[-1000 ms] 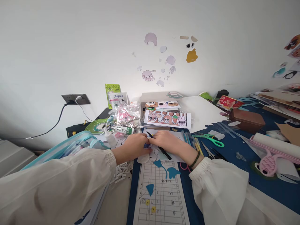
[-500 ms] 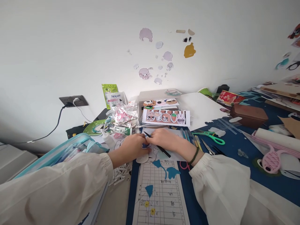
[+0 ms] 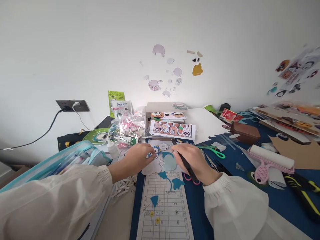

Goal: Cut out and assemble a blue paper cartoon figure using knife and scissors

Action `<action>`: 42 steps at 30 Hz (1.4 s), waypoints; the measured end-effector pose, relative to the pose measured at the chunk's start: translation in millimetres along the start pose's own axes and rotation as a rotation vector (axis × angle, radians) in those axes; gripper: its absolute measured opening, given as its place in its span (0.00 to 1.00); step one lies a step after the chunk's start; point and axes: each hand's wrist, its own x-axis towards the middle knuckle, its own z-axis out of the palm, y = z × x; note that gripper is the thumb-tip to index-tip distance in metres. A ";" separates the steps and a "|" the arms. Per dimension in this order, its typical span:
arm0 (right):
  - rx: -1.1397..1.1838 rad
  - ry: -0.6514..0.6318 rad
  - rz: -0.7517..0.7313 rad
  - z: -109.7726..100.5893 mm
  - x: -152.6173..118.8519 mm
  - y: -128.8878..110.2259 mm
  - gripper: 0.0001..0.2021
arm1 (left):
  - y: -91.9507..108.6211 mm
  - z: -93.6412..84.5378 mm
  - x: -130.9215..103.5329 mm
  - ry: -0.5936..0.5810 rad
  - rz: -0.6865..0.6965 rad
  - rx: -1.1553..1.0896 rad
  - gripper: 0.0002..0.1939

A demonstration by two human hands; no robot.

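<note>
My left hand point(image 3: 138, 156) has its fingertips on a small blue-and-white character cutout point(image 3: 156, 149), partly hidden by the fingers. My right hand point(image 3: 191, 158) is closed around a black pen-shaped tool point(image 3: 186, 163), tilted with its tip away from me. Between the hands, a pale round cutout point(image 3: 170, 162) with a blue top piece lies over a white sheet with line drawings point(image 3: 161, 165). Nearer to me, blue paper pieces point(image 3: 178, 183) and small yellow ones point(image 3: 157, 220) rest on a printed form point(image 3: 167, 206).
A teal pencil bag point(image 3: 85, 146) and a white glue bottle point(image 3: 112, 148) stand left, near paper scraps point(image 3: 124, 186). Green scissors point(image 3: 213, 150), a pink-handled roller point(image 3: 271, 160) and a brown box point(image 3: 245, 132) lie right. Packets and a sticker sheet point(image 3: 172, 130) are behind.
My hands have moved apart, the right one going right with the black tool. The pale round cutout and more of the blue cutout now show. The view has shifted slightly.
</note>
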 end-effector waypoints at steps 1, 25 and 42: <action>0.000 0.021 0.032 3.4 -3.0 -2.7 0.11 | 5.8 -0.3 -5.6 0.001 -0.008 -0.089 0.13; 1.003 -0.069 0.516 -1.0 -31.7 -95.9 0.15 | 43.7 32.9 -79.2 -0.341 -0.100 -0.839 0.20; -0.501 -0.109 0.518 -34.4 -89.2 5.0 0.11 | -1.6 21.9 -41.8 0.104 0.306 0.229 0.13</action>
